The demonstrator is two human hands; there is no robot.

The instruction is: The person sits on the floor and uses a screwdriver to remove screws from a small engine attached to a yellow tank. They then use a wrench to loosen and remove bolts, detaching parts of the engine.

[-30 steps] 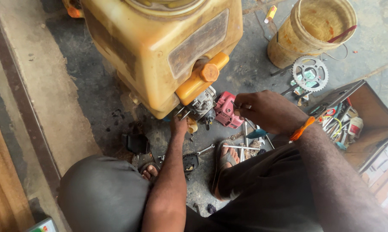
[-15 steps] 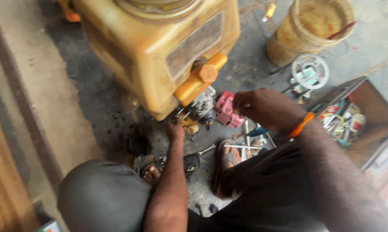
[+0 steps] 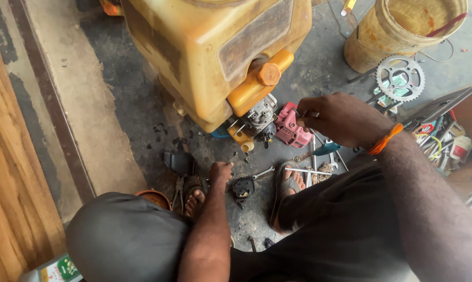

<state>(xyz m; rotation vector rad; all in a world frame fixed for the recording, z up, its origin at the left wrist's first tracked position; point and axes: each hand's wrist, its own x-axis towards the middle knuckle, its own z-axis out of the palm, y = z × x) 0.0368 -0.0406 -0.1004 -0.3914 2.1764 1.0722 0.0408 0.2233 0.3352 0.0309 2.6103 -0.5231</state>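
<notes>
My right hand pinched a thin metal tool, grip tight on it, right beside the red engine part under the yellow tank. My left hand was low on the floor, fingers curled, near a small black part

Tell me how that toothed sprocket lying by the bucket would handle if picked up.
The sprocket looks like rigid metal, so probably stiff and heavyish. Its cut-outs and teeth should give grip, though the teeth may bite. Lying flat on the floor, it seems unlikely to roll.
</notes>
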